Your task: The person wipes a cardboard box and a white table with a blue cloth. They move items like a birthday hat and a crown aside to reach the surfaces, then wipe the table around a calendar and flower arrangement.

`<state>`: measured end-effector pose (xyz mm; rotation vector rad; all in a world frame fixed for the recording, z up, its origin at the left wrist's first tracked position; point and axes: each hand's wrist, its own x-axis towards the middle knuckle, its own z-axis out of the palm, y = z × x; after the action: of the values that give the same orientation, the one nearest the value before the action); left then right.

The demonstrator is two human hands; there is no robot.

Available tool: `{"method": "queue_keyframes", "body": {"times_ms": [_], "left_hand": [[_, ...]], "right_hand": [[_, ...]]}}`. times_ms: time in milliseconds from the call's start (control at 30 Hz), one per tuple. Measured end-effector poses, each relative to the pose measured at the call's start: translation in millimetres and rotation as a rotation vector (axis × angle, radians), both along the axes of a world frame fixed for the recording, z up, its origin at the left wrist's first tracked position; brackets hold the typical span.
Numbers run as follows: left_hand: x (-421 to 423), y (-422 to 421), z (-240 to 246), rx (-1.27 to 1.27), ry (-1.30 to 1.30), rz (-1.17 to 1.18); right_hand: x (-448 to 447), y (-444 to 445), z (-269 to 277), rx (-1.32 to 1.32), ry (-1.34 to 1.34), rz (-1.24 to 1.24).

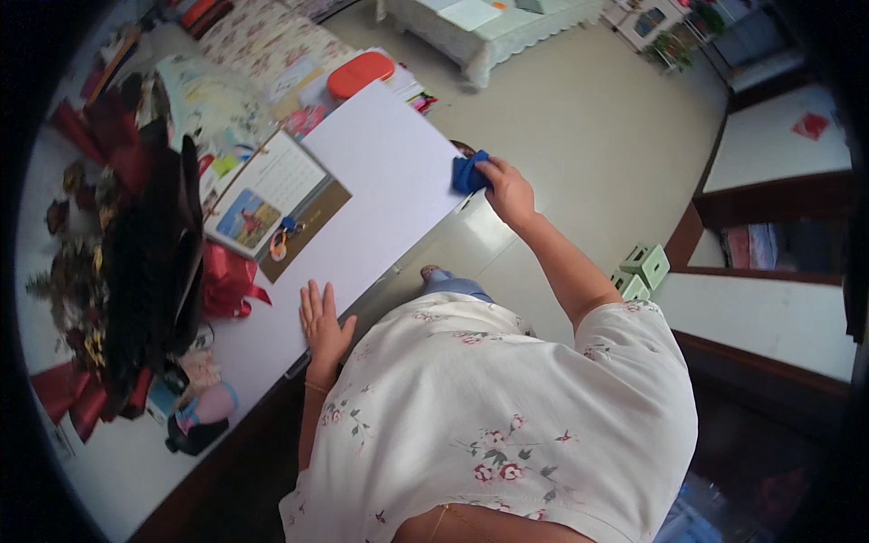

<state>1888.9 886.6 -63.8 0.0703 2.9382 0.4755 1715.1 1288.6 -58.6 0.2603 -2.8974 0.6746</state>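
My right hand [510,193] grips a bunched blue cloth [470,174] at the far right corner of a white tabletop [380,183]. Flat on the table's near edge rests my left hand [327,324], fingers spread and holding nothing. Beyond it a desk calendar [265,197] with a photo and a printed page lies on the tabletop. A small bunch of keys [286,234] with an orange ring sits on the calendar's brown base.
Dried bouquets in dark wrapping [149,271] with a red satin ribbon [231,282] crowd the table's left side. A red oval lid [360,73] lies past the far end. Pale green stools [641,268] stand on the tiled floor [577,122] at right.
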Motion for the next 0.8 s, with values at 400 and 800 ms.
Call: {"method": "queue_keyframes", "body": {"times_ms": [400,800], "left_hand": [[-2.6,-2.1,2.4,-0.008,-0.035,-0.034],[0.8,5.0,4.7,0.003,-0.001,0.024]], "right_hand": [[-33.4,-64.5,9.1,-0.127,-0.073,-0.026],[-8.5,-143.4,-3.9,0.141,0.006,0.256]]}}
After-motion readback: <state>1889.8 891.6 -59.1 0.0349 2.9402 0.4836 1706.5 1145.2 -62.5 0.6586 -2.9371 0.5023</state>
